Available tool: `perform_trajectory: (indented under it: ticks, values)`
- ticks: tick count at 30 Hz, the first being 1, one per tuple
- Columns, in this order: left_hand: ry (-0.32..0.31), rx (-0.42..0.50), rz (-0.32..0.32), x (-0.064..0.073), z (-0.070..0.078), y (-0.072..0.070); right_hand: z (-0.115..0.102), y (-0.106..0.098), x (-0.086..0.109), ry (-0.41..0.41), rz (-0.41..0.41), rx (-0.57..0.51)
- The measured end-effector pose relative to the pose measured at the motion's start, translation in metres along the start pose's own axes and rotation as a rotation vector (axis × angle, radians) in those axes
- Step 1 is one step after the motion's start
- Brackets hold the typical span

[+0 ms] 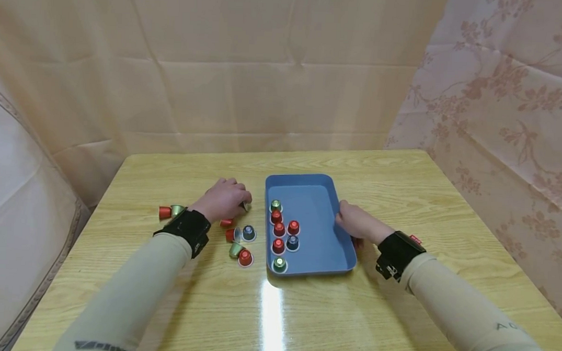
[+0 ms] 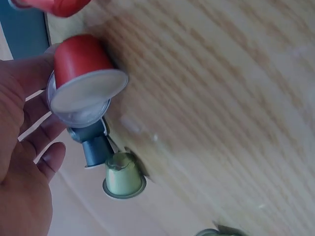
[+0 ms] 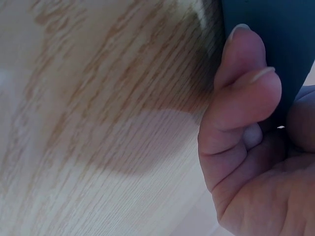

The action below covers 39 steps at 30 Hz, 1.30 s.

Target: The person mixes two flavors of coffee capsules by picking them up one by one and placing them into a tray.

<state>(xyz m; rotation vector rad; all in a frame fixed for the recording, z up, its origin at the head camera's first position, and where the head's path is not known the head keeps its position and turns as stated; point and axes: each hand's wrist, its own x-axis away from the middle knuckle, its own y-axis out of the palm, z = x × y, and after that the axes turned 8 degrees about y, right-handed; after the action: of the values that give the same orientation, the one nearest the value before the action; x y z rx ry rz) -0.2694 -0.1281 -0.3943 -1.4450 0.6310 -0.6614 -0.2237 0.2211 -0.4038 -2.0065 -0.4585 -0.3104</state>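
The left hand (image 1: pixel 224 199) is left of the blue tray (image 1: pixel 304 182), fingers bent down at a small coffee capsule (image 1: pixel 245 206) by their tips. In the left wrist view, a red capsule (image 2: pixel 82 56) partly covers the thumb and a silvery rim behind it. Dark capsules (image 2: pixel 97 150) and a green capsule (image 2: pixel 123 174) lie past the fingers. At the tray's right side, the right hand (image 1: pixel 356 222) grips the edge, its fingers (image 3: pixel 246 101) curled against the outer wall. Inside the tray, red capsules (image 1: pixel 278 245), green capsules (image 1: pixel 279 264) and a dark blue capsule (image 1: pixel 292 243) stand along the left.
Beside the tray's left wall lie a dark blue capsule (image 1: pixel 248 233), a green capsule (image 1: pixel 235 250) and a red capsule (image 1: pixel 245 257). Farther left, another red capsule (image 1: pixel 165 212) touches a green one. A wooden table (image 1: pixel 321 324) carries everything; curtains hang behind and at the sides.
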Motion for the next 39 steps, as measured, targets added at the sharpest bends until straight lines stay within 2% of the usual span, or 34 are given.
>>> perform_trajectory:
  ticks: [5, 11, 18, 29, 39]
  values:
    - [0.003, -0.004, 0.001, -0.002, 0.001, 0.005, -0.001, 0.001, 0.0, -0.002, 0.003, -0.004]
    - [0.045, 0.045, 0.056, -0.004, 0.002, 0.002, 0.0, 0.0, 0.001, -0.015, 0.006, -0.004]
    - [0.024, 0.123, 0.083, -0.007, 0.008, -0.006, 0.0, 0.0, 0.0, -0.007, 0.001, -0.002]
    - [0.035, 0.138, 0.125, -0.009, 0.018, -0.018, 0.001, 0.001, -0.001, 0.001, -0.004, -0.009]
    - [0.058, 0.114, 0.164, -0.012, 0.021, -0.021, 0.0, 0.001, 0.001, 0.002, -0.006, -0.024]
